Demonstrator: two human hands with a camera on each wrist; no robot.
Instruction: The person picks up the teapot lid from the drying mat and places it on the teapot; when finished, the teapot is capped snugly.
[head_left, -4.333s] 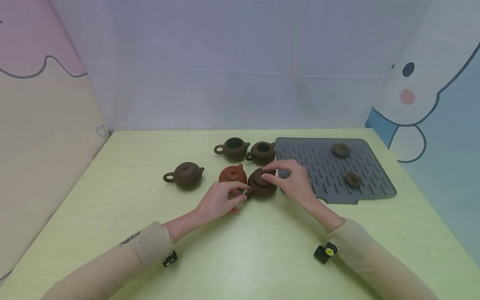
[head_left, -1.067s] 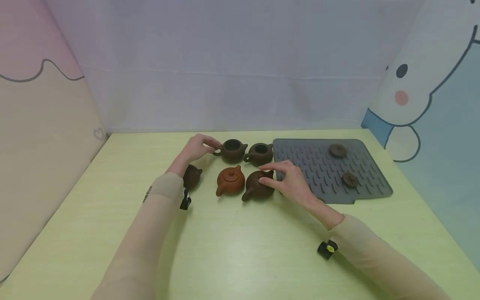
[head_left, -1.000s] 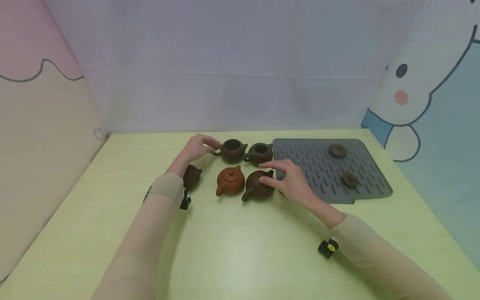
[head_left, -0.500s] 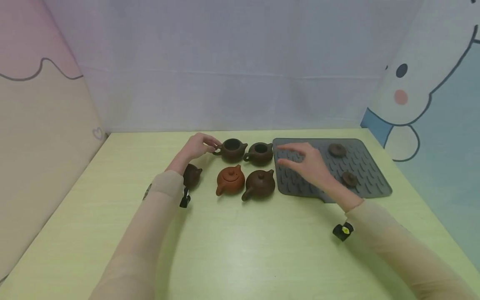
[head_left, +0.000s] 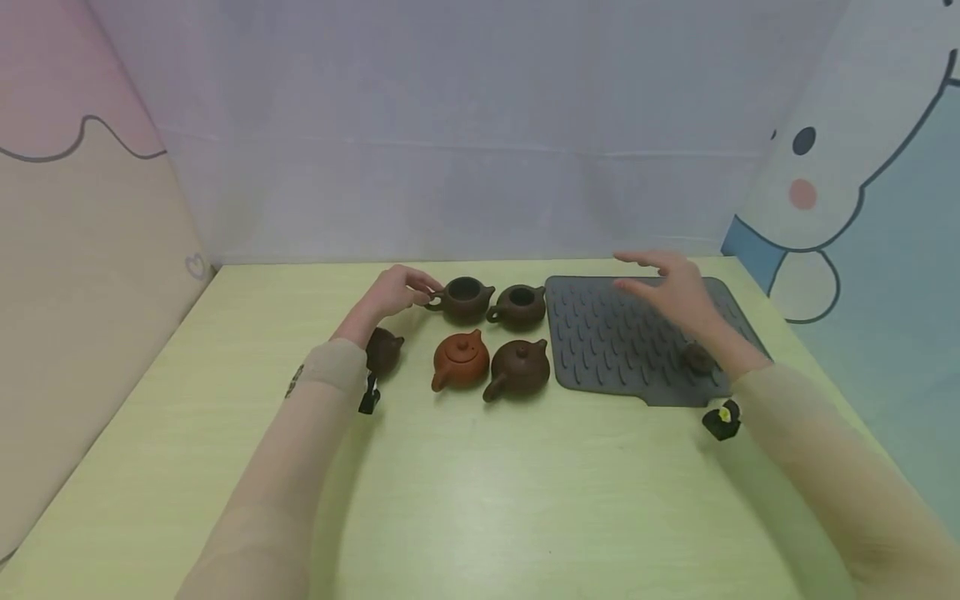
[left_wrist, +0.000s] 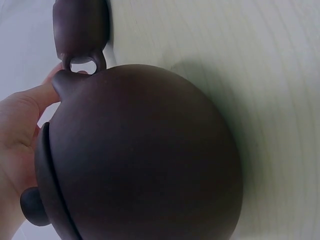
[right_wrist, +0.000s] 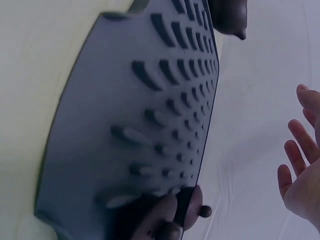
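My left hand (head_left: pixel 393 292) pinches the handle of a dark brown lidless teapot (head_left: pixel 465 310) at the back of the table. In the left wrist view a lidded brown teapot (left_wrist: pixel 145 150) stands close in front and covers part of the hand. My right hand (head_left: pixel 675 292) hangs over the back of the grey mat (head_left: pixel 600 350), thumb and fingers spread, nothing between them. One small brown lid (head_left: pixel 698 358) lies on the mat near the right wrist. The far lid (right_wrist: pixel 194 210), hidden behind the hand in the head view, shows in the right wrist view.
A second lidless teapot (head_left: pixel 519 308) sits between the left hand's teapot and the mat. In front stand a reddish-orange lidded teapot (head_left: pixel 461 363) and a dark brown lidded one (head_left: pixel 520 371). The left forearm partly covers another brown teapot (head_left: pixel 383 352).
My left hand has gone from the front teapots to the back lidless teapot's handle. My right hand has left the lidded dark teapot and moved right and back, over the mat.
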